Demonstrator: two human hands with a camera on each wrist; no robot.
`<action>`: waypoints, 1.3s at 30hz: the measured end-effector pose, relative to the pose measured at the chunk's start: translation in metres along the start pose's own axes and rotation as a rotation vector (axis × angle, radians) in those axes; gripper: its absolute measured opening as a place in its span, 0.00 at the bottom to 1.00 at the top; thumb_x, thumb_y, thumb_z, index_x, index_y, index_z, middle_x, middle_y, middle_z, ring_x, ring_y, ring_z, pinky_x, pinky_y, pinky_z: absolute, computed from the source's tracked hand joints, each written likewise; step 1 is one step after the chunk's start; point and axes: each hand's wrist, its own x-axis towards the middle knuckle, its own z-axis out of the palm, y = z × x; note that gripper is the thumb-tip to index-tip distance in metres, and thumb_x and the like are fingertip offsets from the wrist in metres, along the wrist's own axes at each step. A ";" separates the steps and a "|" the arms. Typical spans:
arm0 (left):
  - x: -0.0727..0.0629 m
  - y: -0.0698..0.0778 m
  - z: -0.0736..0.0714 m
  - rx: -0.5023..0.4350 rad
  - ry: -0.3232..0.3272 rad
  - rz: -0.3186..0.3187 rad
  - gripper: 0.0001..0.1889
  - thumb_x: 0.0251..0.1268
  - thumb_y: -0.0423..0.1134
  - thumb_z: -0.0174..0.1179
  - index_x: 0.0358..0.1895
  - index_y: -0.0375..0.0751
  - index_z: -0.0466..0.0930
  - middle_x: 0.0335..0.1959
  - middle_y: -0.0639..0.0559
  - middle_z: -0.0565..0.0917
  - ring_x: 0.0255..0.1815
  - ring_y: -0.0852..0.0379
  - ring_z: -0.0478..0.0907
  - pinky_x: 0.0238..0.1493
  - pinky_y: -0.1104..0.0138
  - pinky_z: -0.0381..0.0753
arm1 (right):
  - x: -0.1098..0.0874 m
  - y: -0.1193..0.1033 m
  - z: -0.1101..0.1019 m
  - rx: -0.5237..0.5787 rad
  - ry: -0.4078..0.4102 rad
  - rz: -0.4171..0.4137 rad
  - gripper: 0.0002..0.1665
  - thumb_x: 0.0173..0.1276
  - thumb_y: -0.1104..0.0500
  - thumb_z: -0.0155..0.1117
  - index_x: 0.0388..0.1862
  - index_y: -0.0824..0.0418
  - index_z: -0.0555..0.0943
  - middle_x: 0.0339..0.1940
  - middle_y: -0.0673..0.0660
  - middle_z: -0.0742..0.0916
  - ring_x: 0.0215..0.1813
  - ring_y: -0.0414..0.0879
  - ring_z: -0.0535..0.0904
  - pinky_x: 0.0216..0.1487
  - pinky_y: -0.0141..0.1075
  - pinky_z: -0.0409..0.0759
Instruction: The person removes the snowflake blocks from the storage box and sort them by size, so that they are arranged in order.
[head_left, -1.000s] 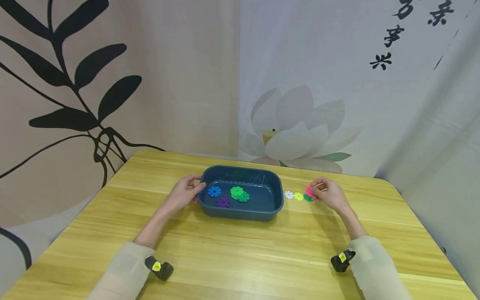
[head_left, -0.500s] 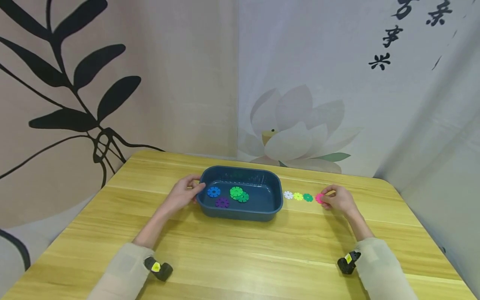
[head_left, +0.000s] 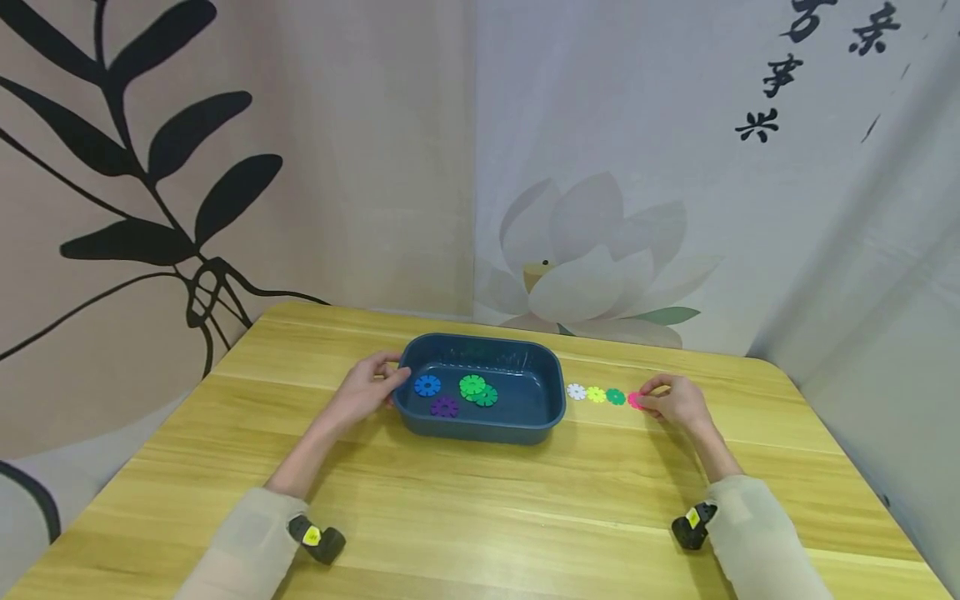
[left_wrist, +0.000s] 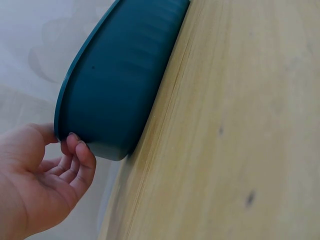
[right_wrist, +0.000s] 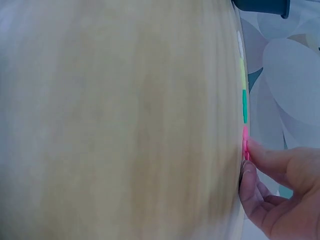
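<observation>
My left hand (head_left: 365,387) grips the left end of a dark blue plastic basin (head_left: 480,430), thumb over the rim and fingers curled against the outer wall (left_wrist: 107,85). Inside lie notched snowflake discs: a blue disc (head_left: 427,385), a purple disc (head_left: 444,407), and a light green disc (head_left: 472,384) overlapping a darker green disc (head_left: 487,396). Right of the basin, a white disc (head_left: 576,392), a yellow disc (head_left: 596,394) and a green disc (head_left: 615,397) form a row on the table. At its right end my right hand (head_left: 678,402) pinches a pink disc (right_wrist: 245,137), partly hidden by the fingers.
The wooden table (head_left: 480,517) carries the basin and discs. Behind it hangs a curtain (head_left: 375,167) printed with leaves and a lotus. Each sleeve has a black wrist camera strapped on, such as the left camera (head_left: 322,540).
My right hand moved right with the pink disc from above the green disc, then slightly back left, bringing it down in line with the row. The left hand and basin stayed put.
</observation>
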 end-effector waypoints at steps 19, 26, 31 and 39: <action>-0.001 0.002 -0.001 0.005 0.001 0.010 0.26 0.77 0.39 0.58 0.69 0.26 0.66 0.32 0.44 0.77 0.25 0.55 0.76 0.25 0.68 0.77 | -0.004 -0.020 0.003 0.018 0.024 -0.109 0.16 0.75 0.60 0.62 0.52 0.72 0.79 0.35 0.66 0.87 0.29 0.50 0.84 0.31 0.37 0.82; -0.001 0.004 0.000 -0.014 -0.003 0.007 0.27 0.77 0.39 0.58 0.70 0.24 0.64 0.33 0.43 0.77 0.25 0.56 0.75 0.25 0.68 0.77 | -0.002 -0.048 0.012 0.053 0.024 -0.208 0.16 0.76 0.60 0.59 0.53 0.71 0.79 0.39 0.70 0.87 0.38 0.63 0.86 0.35 0.46 0.85; -0.007 0.016 -0.001 -0.019 -0.013 0.004 0.26 0.77 0.35 0.56 0.69 0.21 0.63 0.33 0.39 0.77 0.25 0.54 0.75 0.26 0.67 0.77 | -0.003 -0.071 0.022 0.112 0.008 -0.248 0.15 0.76 0.62 0.60 0.53 0.73 0.79 0.40 0.69 0.86 0.40 0.65 0.85 0.42 0.51 0.86; -0.022 0.042 -0.002 -0.012 -0.021 0.019 0.24 0.77 0.32 0.55 0.67 0.17 0.64 0.33 0.35 0.77 0.25 0.52 0.76 0.27 0.67 0.78 | -0.007 -0.109 0.040 0.141 -0.014 -0.322 0.12 0.74 0.63 0.63 0.51 0.70 0.81 0.38 0.63 0.87 0.35 0.54 0.86 0.40 0.43 0.86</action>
